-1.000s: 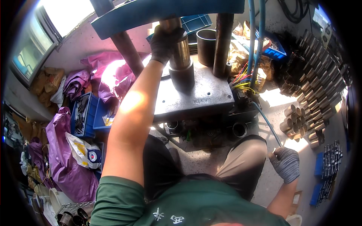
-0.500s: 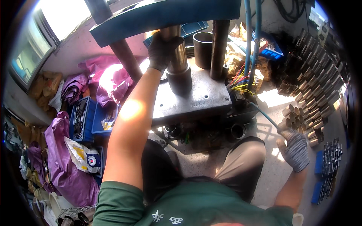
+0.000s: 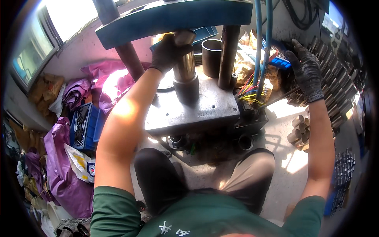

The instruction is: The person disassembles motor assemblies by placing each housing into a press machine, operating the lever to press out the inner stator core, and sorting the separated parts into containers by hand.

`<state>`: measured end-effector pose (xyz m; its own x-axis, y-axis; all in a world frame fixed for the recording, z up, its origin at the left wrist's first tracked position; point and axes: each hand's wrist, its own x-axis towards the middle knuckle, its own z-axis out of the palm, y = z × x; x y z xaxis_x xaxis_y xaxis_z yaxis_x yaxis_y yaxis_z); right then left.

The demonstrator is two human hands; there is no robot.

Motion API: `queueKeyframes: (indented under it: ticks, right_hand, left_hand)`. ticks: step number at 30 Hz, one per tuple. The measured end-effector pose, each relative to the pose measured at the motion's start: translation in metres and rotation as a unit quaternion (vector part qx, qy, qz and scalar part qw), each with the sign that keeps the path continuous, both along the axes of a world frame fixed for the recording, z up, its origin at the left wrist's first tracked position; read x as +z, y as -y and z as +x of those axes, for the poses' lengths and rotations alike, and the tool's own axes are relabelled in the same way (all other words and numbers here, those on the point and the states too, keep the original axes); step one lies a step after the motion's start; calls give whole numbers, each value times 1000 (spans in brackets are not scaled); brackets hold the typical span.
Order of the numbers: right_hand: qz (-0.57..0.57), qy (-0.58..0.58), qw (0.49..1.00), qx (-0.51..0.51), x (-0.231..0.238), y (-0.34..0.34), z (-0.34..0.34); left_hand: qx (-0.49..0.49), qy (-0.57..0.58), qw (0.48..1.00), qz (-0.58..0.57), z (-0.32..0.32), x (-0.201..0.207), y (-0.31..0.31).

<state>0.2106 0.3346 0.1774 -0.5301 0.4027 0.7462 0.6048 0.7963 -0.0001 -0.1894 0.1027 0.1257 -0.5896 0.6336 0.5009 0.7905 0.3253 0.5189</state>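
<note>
My left hand (image 3: 169, 53), in a dark glove, is wrapped round the upper part of a shiny metal cylinder (image 3: 184, 69). This cylinder stands upright in a dark collar (image 3: 186, 91) on the steel bed (image 3: 193, 114) of a press, below its blue crosshead (image 3: 177, 21). Over to the right, my right hand (image 3: 308, 73) is raised in a grey striped glove, its fingers stretched out and thumb apart. A thin lever rod (image 3: 280, 97) runs up from the press toward that palm; whether the two touch is hidden. Stacked metal tubes (image 3: 331, 83) lie just beyond the hand.
A wide dark ring (image 3: 212, 57) stands at the back of the bed beside a press column (image 3: 229, 59). Blue hoses (image 3: 258, 47) and coloured wires (image 3: 250, 93) hang at its right. On the left are purple sacks (image 3: 65, 166) and a blue crate (image 3: 83, 128) of metal parts.
My right hand has moved up and away from me, its fingers now extended, and the lever rod has swung upward. My left hand stays on the cylinder, whose top end now shows.
</note>
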Motion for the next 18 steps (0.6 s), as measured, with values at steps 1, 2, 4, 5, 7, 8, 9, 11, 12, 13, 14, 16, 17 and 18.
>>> queueKeyframes:
  ticks: [1, 2, 4, 5, 7, 8, 9, 11, 12, 13, 14, 16, 17, 18]
  right_hand:
    - [29, 18, 999, -25, 0, 2, 2]
    - [59, 33, 996, -53, 0, 2, 3]
    - [40, 63, 995, -68, 2, 3, 6]
    - [19, 83, 993, -81, 2, 3, 8]
    - [-35, 88, 993, -71, 1, 3, 13]
    - [-90, 85, 991, -57, 0, 3, 17]
    - [-91, 48, 994, -45, -3, 2, 19]
    - [-63, 44, 997, -27, -8, -1, 27]
    - [-58, 38, 997, -25, -11, -3, 30]
    - [-85, 11, 996, -6, -13, -4, 35]
    - [-32, -3, 999, -8, -17, -3, 39]
    - [-54, -26, 998, 27, -23, 3, 51]
    - [-32, -20, 999, 32, -28, 11, 58]
    - [-63, -45, 995, 58, -35, 22, 66]
  left_hand:
    - [-50, -32, 997, 49, 2, 3, 1]
    - [-87, -52, 991, 84, 4, 6, 2]
    - [-114, -104, 981, 118, 14, 11, -1]
    - [-135, -153, 969, 141, 20, 12, -2]
    - [-100, -259, 947, 160, 35, 10, 0]
    - [-71, -370, 909, 181, 43, 7, 2]
    - [-107, -374, 893, 225, 53, 1, 6]
    - [-201, -386, 864, 255, 68, -16, 20]
    - [-216, -335, 880, 259, 80, -33, 29]
    - [-230, -283, 892, 265, 92, -52, 38]
    - [-259, -191, 912, 253, 98, -69, 49]
    - [-255, -148, 914, 278, 103, -100, 67]
    - [-247, -55, 925, 283, 99, -112, 75]
    - [-252, -2, 923, 292, 90, -121, 83]
